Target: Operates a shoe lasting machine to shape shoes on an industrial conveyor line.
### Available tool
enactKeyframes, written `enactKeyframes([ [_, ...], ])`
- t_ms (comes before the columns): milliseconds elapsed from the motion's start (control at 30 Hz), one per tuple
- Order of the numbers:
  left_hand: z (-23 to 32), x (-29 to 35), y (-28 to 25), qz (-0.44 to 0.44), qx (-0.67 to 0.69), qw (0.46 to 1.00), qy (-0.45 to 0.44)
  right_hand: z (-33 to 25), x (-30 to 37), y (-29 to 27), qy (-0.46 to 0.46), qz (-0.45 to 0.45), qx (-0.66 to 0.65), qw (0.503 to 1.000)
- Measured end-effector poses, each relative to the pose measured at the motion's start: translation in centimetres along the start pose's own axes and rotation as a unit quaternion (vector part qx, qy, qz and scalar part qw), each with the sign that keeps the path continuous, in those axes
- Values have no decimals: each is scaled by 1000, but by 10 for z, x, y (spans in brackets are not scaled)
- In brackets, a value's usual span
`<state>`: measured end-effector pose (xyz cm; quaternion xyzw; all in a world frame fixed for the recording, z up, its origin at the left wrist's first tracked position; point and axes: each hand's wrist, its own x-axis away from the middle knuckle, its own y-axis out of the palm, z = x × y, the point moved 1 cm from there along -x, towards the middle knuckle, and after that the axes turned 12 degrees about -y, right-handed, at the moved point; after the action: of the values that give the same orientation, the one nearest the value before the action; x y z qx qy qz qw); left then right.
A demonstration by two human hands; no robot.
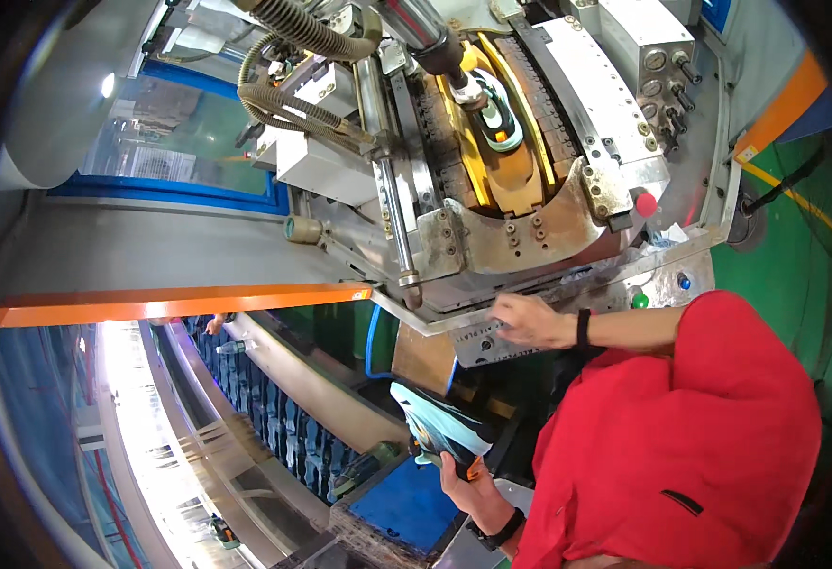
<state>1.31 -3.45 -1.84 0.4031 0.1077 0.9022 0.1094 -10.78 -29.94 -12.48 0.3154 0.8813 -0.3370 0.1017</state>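
My left hand (pixel 471 488) grips a shoe upper (pixel 439 424) in pale teal, white and black, with a bit of orange near my fingers. It hangs beside the machine, above a blue-topped stand. My right hand (pixel 528 321) is over the metal control panel (pixel 567 318) at the machine's front edge. Its fingers are loosely bent and apart, with nothing seen in them; whether they touch a button I cannot tell. Inside the machine, a teal, white and black shoe (pixel 501 128) sits between yellow pads (pixel 468 142), under a metal press rod (pixel 425 38).
A green button (pixel 640 301), a blue button (pixel 684 282) and a red knob (pixel 646 204) are on the machine's front. An orange-edged guard (pixel 183 302) juts out at left. Beyond it runs a curved conveyor (pixel 311 379). The blue-topped stand (pixel 406 503) is below my left hand.
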Motion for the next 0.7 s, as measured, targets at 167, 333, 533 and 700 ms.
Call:
enactKeyframes([
  [167, -9, -24, -13, -23, -6, 1000, -13, -37, -149, -232, -224, 443, 201, 845],
  [333, -17, -7, 10, -27, -27, 999, -26, -51, -277, -361, -355, 482, 52, 800],
  [533, -39, 10, 6, -37, 2, 999, 2, -94, -240, -363, -134, 395, 11, 909],
  [700, -40, 18, -43, -40, 44, 997, 41, -86, -260, -324, -172, 378, 20, 909],
])
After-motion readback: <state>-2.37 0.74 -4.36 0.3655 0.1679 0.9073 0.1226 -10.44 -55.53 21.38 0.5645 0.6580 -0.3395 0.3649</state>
